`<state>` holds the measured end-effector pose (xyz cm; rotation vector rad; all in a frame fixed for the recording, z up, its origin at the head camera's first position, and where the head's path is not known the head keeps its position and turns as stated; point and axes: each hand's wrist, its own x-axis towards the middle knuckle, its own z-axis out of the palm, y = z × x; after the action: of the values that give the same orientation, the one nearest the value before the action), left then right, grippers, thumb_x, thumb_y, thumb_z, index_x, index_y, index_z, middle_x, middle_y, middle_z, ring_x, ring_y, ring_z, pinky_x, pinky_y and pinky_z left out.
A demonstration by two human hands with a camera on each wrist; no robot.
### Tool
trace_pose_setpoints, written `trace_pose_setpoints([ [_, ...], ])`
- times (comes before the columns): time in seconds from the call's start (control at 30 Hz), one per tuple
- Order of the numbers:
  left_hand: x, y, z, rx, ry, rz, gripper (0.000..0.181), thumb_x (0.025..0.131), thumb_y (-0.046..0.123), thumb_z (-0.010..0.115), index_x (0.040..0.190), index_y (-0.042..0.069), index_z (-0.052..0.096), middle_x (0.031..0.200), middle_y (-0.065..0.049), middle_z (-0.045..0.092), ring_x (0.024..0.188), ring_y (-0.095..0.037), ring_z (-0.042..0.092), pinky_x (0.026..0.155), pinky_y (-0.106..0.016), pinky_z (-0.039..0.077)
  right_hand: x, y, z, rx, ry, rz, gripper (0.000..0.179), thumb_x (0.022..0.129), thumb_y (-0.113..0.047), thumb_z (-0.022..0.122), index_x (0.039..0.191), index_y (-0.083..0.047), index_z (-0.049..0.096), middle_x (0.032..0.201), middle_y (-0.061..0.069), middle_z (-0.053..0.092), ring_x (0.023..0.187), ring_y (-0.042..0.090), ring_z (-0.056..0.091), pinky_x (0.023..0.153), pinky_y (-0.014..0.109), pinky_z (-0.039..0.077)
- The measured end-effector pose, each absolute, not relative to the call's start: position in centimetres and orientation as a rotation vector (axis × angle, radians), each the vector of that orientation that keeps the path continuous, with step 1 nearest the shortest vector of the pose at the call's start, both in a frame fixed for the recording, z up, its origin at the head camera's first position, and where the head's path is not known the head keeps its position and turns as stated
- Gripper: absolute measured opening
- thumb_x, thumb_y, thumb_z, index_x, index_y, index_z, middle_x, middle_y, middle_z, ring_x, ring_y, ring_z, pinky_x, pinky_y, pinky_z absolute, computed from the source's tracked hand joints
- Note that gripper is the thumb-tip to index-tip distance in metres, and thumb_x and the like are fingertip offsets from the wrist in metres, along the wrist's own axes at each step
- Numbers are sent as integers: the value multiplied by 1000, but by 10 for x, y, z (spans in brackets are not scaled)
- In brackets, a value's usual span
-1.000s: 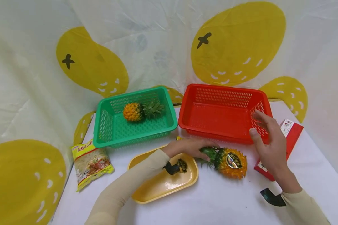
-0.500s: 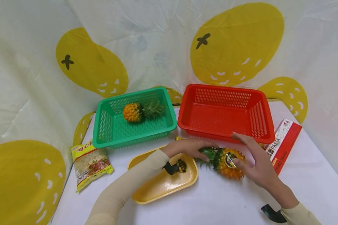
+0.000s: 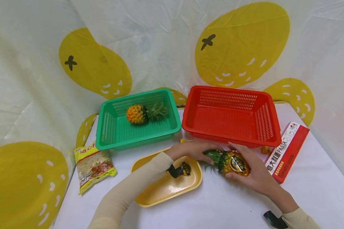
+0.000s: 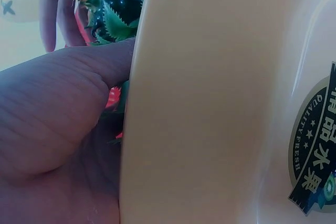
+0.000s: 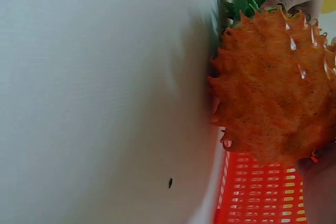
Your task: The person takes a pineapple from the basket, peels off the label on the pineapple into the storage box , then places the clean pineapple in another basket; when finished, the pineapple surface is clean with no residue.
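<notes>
A pineapple with a dark round label lies on the white table, its leafy crown to the left. My left hand holds the crown; in the left wrist view its thumb lies over the leaves. Around the fruit's body is my right hand, thumb on the near side and fingers on the far side. The right wrist view shows the spiky orange base close up. Under my left forearm sits a shallow yellow tray with a dark sticker inside.
At the back left, a green basket holds another pineapple. Beside it stands a red basket. A pasta bag lies at the left, a red and white pasta box at the right. A small yellow item pokes out behind my left hand.
My right hand has moved left from beside the red pasta box onto the pineapple's body, and the box is now less covered. The left hand stays on the crown.
</notes>
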<state>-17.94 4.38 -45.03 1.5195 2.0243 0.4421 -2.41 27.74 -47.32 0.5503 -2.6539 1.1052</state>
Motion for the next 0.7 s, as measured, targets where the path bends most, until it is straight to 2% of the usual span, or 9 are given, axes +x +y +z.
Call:
trace_pose_setpoints([
  [0.43, -180, 44, -451, 1507, 2032, 431, 67, 102, 33, 73, 161, 17, 45, 162, 3, 45, 147, -7, 36, 118, -20, 23, -25, 278, -477, 490, -2719, 995, 114, 68, -36, 102, 164, -22, 41, 156, -3, 51, 133, 19, 48, 107, 11, 26],
  [0.7, -179, 43, -448, 1483, 2038, 416, 67, 103, 35, 72, 161, 17, 45, 161, 3, 45, 147, -7, 36, 118, -21, 24, -25, 281, -477, 504, -2705, 945, 116, 65, -36, 104, 162, -21, 43, 154, -1, 52, 131, 18, 49, 107, 10, 27],
])
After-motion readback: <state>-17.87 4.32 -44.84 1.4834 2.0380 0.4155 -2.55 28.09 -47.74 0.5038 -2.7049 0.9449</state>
